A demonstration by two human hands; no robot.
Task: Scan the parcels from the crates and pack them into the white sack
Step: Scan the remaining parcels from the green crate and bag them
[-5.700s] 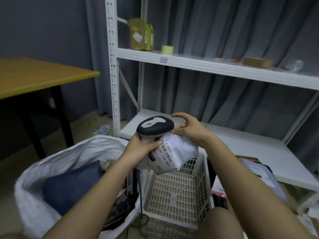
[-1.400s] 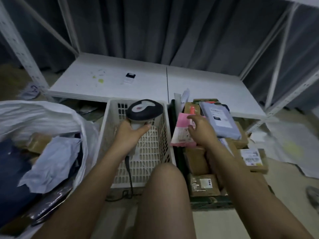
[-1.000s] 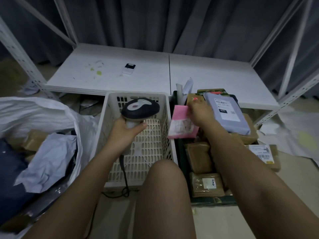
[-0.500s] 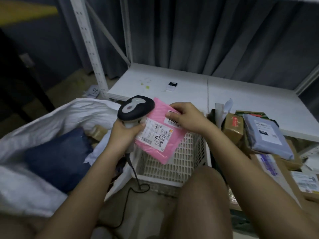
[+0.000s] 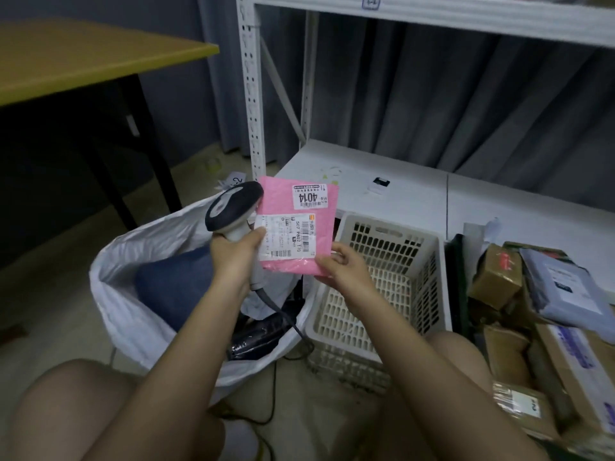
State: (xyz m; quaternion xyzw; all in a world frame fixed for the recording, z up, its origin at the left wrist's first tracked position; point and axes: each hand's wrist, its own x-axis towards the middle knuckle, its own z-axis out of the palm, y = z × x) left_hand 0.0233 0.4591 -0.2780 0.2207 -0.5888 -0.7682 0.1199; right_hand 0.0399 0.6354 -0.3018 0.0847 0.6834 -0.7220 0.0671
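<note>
left hand [image 5: 234,257]: clenched round my barcode scanner [image 5: 233,210].
right hand [image 5: 344,271]: pinching the pink mailer [image 5: 293,227] by its lower corner, held up above the white sack [image 5: 139,247], which gapes at 7 o'clock.
risk: a thin pinch could slip; a tilted label could misread.

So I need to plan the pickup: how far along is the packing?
Partway. Done: the white sack already holds a dark blue parcel, and the white crate looks emptied. In hand: the left hand grips the scanner, the right hand pinches a pink parcel. Left: the parcels at right.
</note>
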